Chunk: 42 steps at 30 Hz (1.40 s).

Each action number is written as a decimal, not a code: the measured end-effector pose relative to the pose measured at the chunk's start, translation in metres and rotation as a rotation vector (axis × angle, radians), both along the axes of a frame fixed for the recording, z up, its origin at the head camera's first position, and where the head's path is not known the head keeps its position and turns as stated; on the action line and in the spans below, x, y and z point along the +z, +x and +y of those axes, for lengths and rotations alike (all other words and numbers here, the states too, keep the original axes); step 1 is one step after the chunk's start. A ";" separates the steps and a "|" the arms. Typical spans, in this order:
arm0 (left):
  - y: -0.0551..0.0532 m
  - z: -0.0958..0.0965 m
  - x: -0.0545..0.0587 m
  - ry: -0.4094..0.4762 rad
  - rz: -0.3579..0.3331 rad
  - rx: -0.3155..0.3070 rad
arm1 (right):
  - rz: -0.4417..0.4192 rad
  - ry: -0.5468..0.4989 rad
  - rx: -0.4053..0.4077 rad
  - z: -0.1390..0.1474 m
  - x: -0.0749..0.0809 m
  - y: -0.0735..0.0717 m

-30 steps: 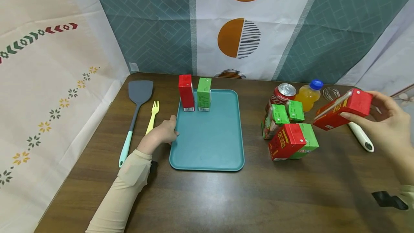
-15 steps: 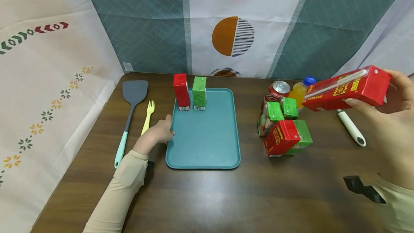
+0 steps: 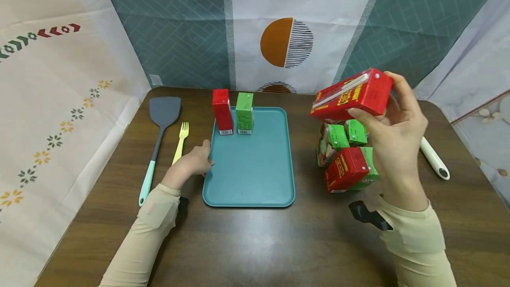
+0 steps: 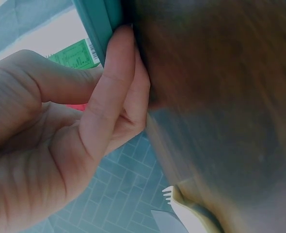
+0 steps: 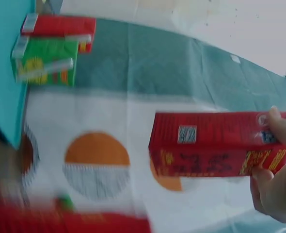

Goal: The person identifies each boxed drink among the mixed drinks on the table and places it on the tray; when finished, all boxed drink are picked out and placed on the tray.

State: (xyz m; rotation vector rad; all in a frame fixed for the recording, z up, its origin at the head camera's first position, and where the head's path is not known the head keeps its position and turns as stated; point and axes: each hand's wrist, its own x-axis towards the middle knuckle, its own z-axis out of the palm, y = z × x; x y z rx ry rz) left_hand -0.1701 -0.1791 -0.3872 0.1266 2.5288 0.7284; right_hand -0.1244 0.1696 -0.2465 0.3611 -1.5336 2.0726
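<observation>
My right hand (image 3: 398, 123) grips a red drink carton (image 3: 352, 94) by its top end, tilted and held above the group of drinks on the right. In the right wrist view thumb and fingers (image 5: 274, 160) pinch that end of the carton. My left hand (image 3: 193, 160) pinches the left rim of the teal tray (image 3: 251, 167); the left wrist view has the thumb on one side of the rim (image 4: 95, 24) and fingers on the other. At the tray's far left corner stand a red carton (image 3: 223, 112) and a green carton (image 3: 244, 113), both upright.
Several green cartons (image 3: 338, 137) and a red carton (image 3: 346, 169) stand right of the tray, partly behind my right hand. A whisk's white handle (image 3: 434, 158) lies farther right. On the left lie a spatula (image 3: 163, 114) and a yellow fork (image 3: 181, 141). A patterned cloth (image 3: 187, 30) hangs behind.
My right hand has lifted the red carton and carried it left, from the right side to above the other drinks, hiding the can and the bottle. My left hand stays at the tray's rim.
</observation>
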 end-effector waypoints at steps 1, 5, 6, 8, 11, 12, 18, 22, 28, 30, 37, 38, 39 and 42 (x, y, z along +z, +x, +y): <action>0.000 0.000 0.000 0.000 0.001 0.000 | -0.022 0.028 -0.006 -0.006 -0.002 -0.002; 0.000 0.000 0.002 0.004 0.004 0.001 | -0.075 0.119 -0.016 -0.028 -0.014 -0.014; 0.000 0.000 0.002 0.005 0.003 0.002 | -0.085 0.129 -0.005 -0.033 -0.017 -0.017; 0.000 0.000 0.002 0.008 -0.002 0.007 | -0.111 0.172 -0.001 -0.043 -0.024 -0.024; -0.001 -0.001 0.002 0.006 -0.010 0.009 | -0.166 0.234 -0.011 -0.056 -0.037 -0.035; -0.001 0.000 0.002 0.006 -0.011 0.010 | -0.182 0.256 -0.021 -0.060 -0.043 -0.040; -0.002 0.001 0.000 0.010 -0.015 0.008 | -0.275 0.332 -0.051 -0.074 -0.073 -0.065; -0.003 0.002 0.000 0.007 -0.016 -0.003 | -0.358 0.383 -0.049 -0.078 -0.086 -0.078; -0.002 0.003 0.001 0.003 -0.022 -0.002 | -0.406 0.501 -0.021 -0.082 -0.105 -0.097; -0.002 0.004 0.001 0.004 -0.020 -0.002 | -0.411 0.542 -0.020 -0.082 -0.110 -0.104; -0.002 0.004 0.001 0.022 -0.010 -0.017 | -0.509 0.491 0.007 -0.082 -0.116 -0.120; -0.001 0.003 0.002 0.020 -0.012 -0.013 | -0.521 0.487 0.019 -0.083 -0.116 -0.121; -0.001 0.002 0.002 0.016 -0.014 -0.012 | -0.528 0.487 0.031 -0.084 -0.116 -0.122; -0.001 -0.001 0.002 0.004 -0.023 -0.003 | -0.551 0.503 0.074 -0.086 -0.114 -0.126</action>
